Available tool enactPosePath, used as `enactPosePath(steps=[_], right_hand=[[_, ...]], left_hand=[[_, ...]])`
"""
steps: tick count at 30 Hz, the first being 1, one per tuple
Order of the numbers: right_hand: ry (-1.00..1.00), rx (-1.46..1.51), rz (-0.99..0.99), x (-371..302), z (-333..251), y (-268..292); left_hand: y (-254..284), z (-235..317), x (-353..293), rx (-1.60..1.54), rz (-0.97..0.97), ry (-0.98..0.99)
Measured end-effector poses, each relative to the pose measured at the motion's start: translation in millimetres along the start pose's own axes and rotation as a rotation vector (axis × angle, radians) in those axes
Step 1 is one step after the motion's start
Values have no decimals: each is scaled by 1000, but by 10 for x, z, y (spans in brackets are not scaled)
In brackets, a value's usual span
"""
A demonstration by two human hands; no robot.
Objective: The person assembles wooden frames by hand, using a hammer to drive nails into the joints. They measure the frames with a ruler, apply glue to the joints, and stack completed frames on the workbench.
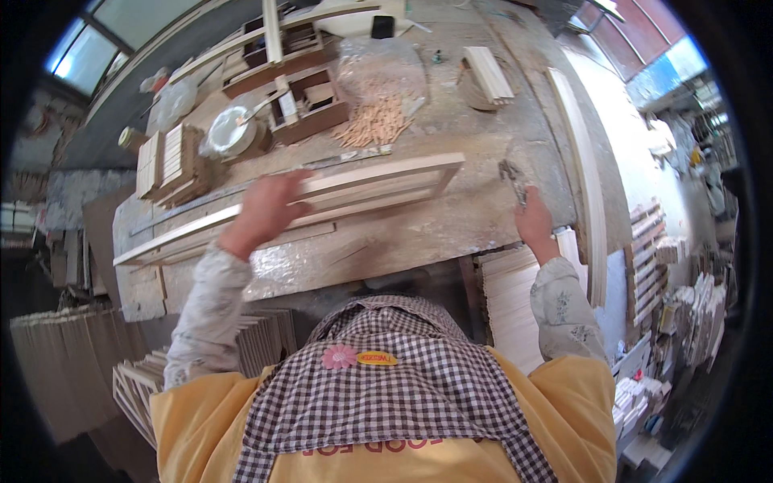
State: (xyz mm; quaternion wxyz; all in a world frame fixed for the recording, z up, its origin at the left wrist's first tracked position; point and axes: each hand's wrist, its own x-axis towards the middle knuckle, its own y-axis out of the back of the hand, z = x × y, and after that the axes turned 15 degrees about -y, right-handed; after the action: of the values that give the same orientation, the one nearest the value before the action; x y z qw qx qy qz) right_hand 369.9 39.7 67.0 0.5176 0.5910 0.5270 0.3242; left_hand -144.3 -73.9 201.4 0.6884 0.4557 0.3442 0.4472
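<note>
While at the frame (pixel 386 171), left hand (pixel 270 207) fingers-rightward.

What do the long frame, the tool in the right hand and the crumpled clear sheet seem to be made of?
Frame: probably bare wood, pale and matt, without visible paint.
Tool: likely metal, judging by its grey glints; finish unclear.
Sheet: apparently thin plastic, glossy, wrinkled and see-through.

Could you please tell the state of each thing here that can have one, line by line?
Wooden frame: set aslant on the workbench.
Left hand: at the frame's upper rail; grip unclear.
Right hand: closed around the metal tool.
Metal tool: held; working end unclear.
Wooden pegs: loose, heaped at the clear bag.
White tub: uncovered, white contents visible.
Brown box: open-topped, with things inside.
</note>
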Motion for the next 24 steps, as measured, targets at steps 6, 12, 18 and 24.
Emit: enactPosePath(steps=[6,12,18,24], right_hand=[[227,-102,225,453,-60,-187],[494,177,3,728,-1260,-115],[650,157,-229,-72,-2656,-598],[955,101,-128,-477,-3560,-1477]], left_hand=[[209,-532,-1186,-31,42,182],[-563,-118,-1663,225,360,-22],[-1384,257,-1937,76,373,66],[-1917,200,-1902,18,424,61]])
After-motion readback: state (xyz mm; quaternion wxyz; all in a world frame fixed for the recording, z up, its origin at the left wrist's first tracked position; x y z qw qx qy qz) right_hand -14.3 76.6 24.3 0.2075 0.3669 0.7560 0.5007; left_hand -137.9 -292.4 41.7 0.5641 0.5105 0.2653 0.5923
